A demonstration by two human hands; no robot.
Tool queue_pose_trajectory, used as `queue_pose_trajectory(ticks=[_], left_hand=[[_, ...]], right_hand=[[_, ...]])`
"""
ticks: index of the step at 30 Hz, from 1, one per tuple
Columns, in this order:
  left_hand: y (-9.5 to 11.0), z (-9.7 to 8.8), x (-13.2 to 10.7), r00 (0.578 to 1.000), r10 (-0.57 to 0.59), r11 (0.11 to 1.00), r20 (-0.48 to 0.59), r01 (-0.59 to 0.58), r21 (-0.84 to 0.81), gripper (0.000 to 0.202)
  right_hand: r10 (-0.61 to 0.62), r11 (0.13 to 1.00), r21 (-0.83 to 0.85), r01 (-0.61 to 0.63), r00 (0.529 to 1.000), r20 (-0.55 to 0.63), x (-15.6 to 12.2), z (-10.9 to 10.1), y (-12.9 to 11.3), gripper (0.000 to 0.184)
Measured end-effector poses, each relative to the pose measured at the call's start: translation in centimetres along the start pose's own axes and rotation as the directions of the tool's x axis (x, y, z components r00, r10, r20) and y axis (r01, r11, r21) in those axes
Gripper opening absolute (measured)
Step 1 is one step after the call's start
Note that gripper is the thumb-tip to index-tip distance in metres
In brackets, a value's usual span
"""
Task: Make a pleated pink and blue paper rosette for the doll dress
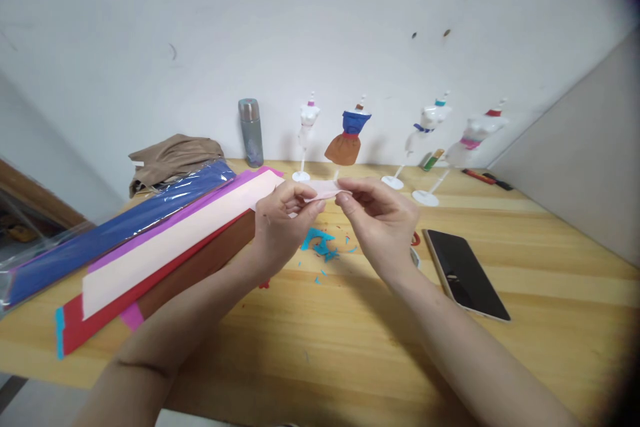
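Note:
A small strip of pale pink paper (323,189) is stretched between my two hands above the table. My left hand (284,223) pinches its left end between thumb and fingers. At the other end, my right hand (381,223) grips it the same way. Scraps of blue paper (319,243) lie on the wood below the hands. Behind the strip stands a mini dress form (353,130) wearing a blue top and brown skirt. Folded crepe-like sheets in pale pink (185,240), red (75,320) and brown (200,263) are stacked beside my left arm.
More white dress forms (306,123) (431,119) (475,133) stand along the wall. A grey flask (251,133), brown cloth (175,160) and wrapped blue sheets (125,223) sit at the left. A phone (467,273) lies right of my right hand, with a red-handled object (415,238) partly hidden behind that hand.

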State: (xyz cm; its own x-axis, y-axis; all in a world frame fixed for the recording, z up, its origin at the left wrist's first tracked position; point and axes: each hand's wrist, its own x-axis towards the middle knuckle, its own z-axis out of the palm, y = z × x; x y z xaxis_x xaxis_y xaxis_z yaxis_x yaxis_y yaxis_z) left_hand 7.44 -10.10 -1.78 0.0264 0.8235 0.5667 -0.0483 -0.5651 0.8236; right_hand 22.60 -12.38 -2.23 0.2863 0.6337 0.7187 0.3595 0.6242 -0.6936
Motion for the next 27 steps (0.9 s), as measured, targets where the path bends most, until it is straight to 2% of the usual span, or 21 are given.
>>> queue_pose_trajectory(ticks=[6,10,13,21,27], left_hand=[[-0.15,-0.04,0.17,0.999,-0.008,0.999,0.035,0.009,-0.031,0.008],[0.05,-0.21,0.45,0.996,-0.049,0.994,0.069,0.055,-0.095,0.014],[-0.04,-0.32,0.52,0.995,-0.037,0.99,0.089,0.048,-0.131,0.015],[-0.16,-0.58,0.58,0.994,-0.01,1.0,0.108,0.009,0.012,0.022],[-0.24,-0.39,0.26,0.996,0.046,0.991,0.082,-0.056,0.122,0.011]], right_hand=[[0.025,0.996,0.079,-0.03,0.998,0.065,0.13,0.07,-0.04,0.009],[0.07,0.991,0.106,-0.083,0.99,0.122,0.34,0.09,-0.01,0.005],[0.106,0.985,0.124,-0.124,0.984,0.14,0.55,0.04,0.11,0.002],[0.075,0.99,0.106,-0.091,0.986,0.147,0.48,0.05,-0.02,0.004],[0.048,0.996,0.062,-0.058,0.989,0.142,0.21,0.14,-0.18,0.005]])
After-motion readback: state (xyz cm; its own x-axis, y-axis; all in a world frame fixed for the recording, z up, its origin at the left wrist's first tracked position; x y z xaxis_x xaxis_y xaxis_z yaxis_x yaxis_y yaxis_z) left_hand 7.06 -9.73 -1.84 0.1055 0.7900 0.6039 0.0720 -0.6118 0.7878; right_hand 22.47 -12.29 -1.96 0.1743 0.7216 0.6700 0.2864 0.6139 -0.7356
